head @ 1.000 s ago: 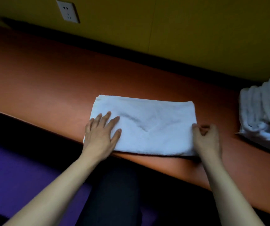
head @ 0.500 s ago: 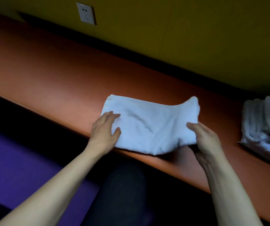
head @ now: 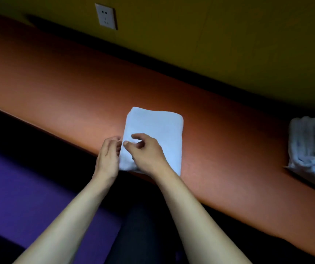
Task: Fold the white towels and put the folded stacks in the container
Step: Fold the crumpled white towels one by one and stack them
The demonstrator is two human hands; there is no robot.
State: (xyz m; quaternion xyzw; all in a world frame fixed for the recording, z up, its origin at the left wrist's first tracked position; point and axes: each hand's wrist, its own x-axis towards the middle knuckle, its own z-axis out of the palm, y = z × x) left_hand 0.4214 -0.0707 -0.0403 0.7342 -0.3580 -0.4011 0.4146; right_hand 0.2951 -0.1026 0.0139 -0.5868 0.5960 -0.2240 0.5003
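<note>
White towel folded compact, flat at counter's near edge; more towels heaped far right

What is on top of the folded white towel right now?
The right hand lies over the folded white towel's near left part, fingers curled at its left edge beside the left hand. The cloth beneath that hand is hidden; nothing else sits on it.

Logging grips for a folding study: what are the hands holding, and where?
Both hold the white towel at its left edge: right hand pinches it, left hand touches it alongside.
</note>
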